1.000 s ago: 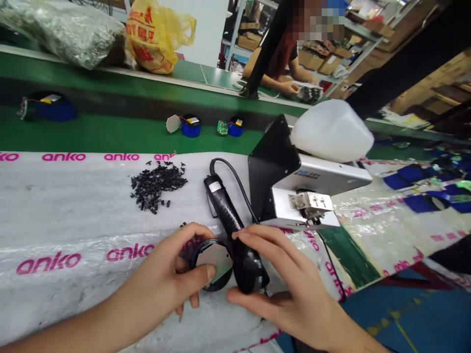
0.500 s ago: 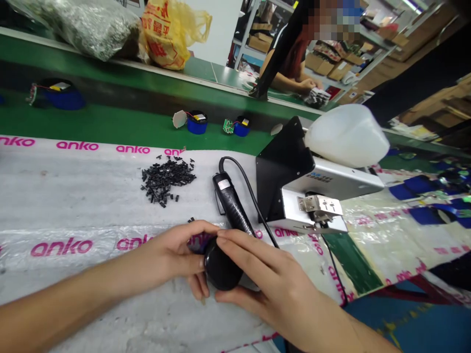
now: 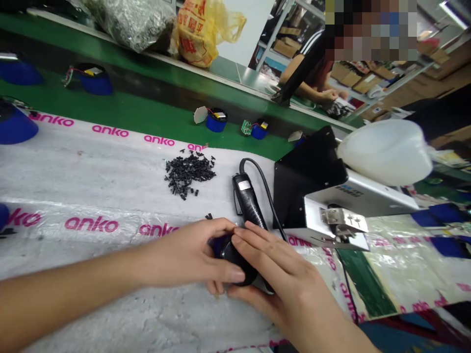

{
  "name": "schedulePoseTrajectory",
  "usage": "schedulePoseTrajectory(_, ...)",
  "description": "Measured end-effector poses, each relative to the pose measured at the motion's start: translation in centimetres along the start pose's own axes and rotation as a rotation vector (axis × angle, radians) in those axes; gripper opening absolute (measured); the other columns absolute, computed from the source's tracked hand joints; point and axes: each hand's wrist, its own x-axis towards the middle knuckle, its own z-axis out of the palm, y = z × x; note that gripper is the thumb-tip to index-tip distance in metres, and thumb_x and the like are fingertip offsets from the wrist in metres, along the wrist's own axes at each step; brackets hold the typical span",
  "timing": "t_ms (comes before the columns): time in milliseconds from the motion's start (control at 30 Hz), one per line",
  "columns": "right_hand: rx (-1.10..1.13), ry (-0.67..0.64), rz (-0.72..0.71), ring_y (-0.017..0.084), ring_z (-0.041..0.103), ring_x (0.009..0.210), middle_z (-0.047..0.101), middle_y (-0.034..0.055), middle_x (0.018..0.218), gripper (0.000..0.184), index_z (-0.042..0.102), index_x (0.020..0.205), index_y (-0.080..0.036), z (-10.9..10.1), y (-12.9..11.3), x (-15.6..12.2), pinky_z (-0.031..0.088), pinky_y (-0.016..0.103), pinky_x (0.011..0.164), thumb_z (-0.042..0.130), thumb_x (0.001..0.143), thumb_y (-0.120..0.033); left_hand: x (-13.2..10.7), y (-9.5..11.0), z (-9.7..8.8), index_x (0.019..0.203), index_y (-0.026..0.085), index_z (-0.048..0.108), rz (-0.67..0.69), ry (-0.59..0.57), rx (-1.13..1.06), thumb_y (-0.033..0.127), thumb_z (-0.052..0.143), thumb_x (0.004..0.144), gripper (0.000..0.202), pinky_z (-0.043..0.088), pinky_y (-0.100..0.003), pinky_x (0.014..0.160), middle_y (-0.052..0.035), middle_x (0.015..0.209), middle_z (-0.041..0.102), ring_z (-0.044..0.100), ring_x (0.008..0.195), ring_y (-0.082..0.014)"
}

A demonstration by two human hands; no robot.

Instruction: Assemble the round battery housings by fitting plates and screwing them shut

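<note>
Two bare hands are meeting: left hand [image 3: 195, 257] and right hand [image 3: 290, 274] are clamping one glossy black rounded cap [image 3: 231, 252].
At near centre, the left thumb is now lying across the cap, which is sitting against a dark-blue round casing [image 3: 218, 245]; the pale flat disc showing a second ago is now hiding, so the open face seems covered. Beyond, a black cylindrical corded tool [image 3: 250, 198] is lying right of a pile of small black plastic pieces [image 3: 188, 172].

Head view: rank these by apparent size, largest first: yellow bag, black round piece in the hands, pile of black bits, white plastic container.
1. White plastic container
2. Yellow bag, cut off at the top edge
3. Pile of black bits
Unranked: black round piece, partly hidden.
</note>
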Motion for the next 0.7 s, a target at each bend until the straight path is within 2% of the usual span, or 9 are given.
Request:
schedulePoseTrajectory(100,-0.041,-0.056,0.101,0.03,0.045,0.138,0.044,0.0122,0.15,0.05,0.042,0.145,-0.018,-0.7,-0.5,-1.1,0.057,0.044,0.102,0.051,0.099,-0.035,0.3,-0.5,1.6,0.109,0.023,0.06,0.022,0.204,0.036,0.025,0.068,0.084,0.025,0.052,-0.018,0.048,0.0033,0.082,0.066,0.063,0.053,-0.0093)
schedulePoseTrajectory(167,-0.084,-0.012,0.269,0.032,0.054,0.128,0.045,0.0183,0.146,0.05,0.041,0.146,-0.017,-0.6,-0.7,-1.7,0.06,0.047,0.094,0.046,0.097,-0.029,0.5,-0.8,1.9,0.107,0.024,0.061,-0.012,0.223,-0.006,0.025,0.069,0.082,0.026,0.052,-0.018,0.046,0.0033,0.08,0.068,0.064,0.05,-0.0099)
schedulePoseTrajectory(233,-0.124,0.028,0.419,0.036,0.065,0.107,0.057,0.0248,0.124,0.052,0.041,0.144,-0.01,0.3,-0.6,-1.7,0.062,0.055,0.081,0.044,0.095,-0.025,0.8,-0.9,1.8,0.109,0.023,0.061,-0.043,0.237,-0.01,0.026,0.07,0.081,0.029,0.053,-0.017,0.045,0.0038,0.072,0.068,0.064,0.048,-0.0108)
schedulePoseTrajectory(300,-0.12,-0.014,0.499,0.038,0.068,0.09,0.064,0.024,0.105,0.055,0.039,0.144,-0.003,1.1,0.0,-1.5,0.061,0.058,0.071,0.044,0.094,-0.025,0.9,-1.0,1.5,0.111,0.023,0.062,-0.057,0.239,0.015,0.029,0.072,0.08,0.033,0.053,-0.017,0.044,0.003,0.072,0.07,0.065,0.047,-0.0112)
schedulePoseTrajectory(367,-0.077,-0.054,0.537,0.035,0.069,0.089,0.067,0.0206,0.104,0.055,0.037,0.146,-0.005,1.0,0.5,-1.7,0.062,0.053,0.074,0.045,0.097,-0.028,1.1,-1.1,1.2,0.112,0.023,0.062,-0.062,0.232,0.03,0.034,0.075,0.078,0.038,0.053,-0.017,0.043,0.0027,0.072,0.071,0.065,0.046,-0.0119)
schedulePoseTrajectory(433,-0.003,-0.016,0.531,0.03,0.069,0.103,0.067,0.0153,0.118,0.053,0.035,0.149,-0.017,-0.2,0.3,-2.7,0.063,0.043,0.084,0.047,0.1,-0.035,1.3,-1.2,1.0,0.114,0.023,0.061,-0.073,0.214,0.03,0.04,0.078,0.076,0.045,0.054,-0.018,0.042,0.0024,0.072,0.072,0.066,0.046,-0.0131)
schedulePoseTrajectory(533,0.275,0.239,0.541,0.024,0.07,0.103,0.066,0.0077,0.123,0.048,0.031,0.15,-0.035,-2.5,-1.7,-5.2,0.064,0.033,0.077,0.041,0.103,-0.039,1.4,-1.2,0.9,0.116,0.023,0.061,-0.086,0.227,0.044,0.046,0.081,0.074,0.052,0.054,-0.019,0.043,-0.0007,0.083,0.076,0.066,0.045,-0.0124)
schedulePoseTrajectory(633,0.563,0.623,0.49,0.024,0.07,0.081,0.066,0.0108,0.105,0.046,0.033,0.149,-0.034,-3.7,-3.5,-6.2,0.062,0.034,0.058,0.028,0.104,-0.039,1.3,-0.8,1.2,0.115,0.023,0.063,-0.103,0.274,0.07,0.048,0.083,0.07,0.055,0.054,-0.019,0.042,-0.0018,0.086,0.076,0.066,0.044,-0.0127)
schedulePoseTrajectory(700,0.593,0.861,0.478,0.022,0.064,0.069,0.058,0.0114,0.1,0.046,0.036,0.147,-0.035,-4.1,-3.7,-5.6,0.058,0.034,0.05,0.027,0.102,-0.043,1.2,-0.4,1.5,0.113,0.023,0.064,-0.11,0.297,0.096,0.049,0.083,0.069,0.056,0.054,-0.02,0.042,-0.0001,0.079,0.074,0.066,0.046,-0.0138)
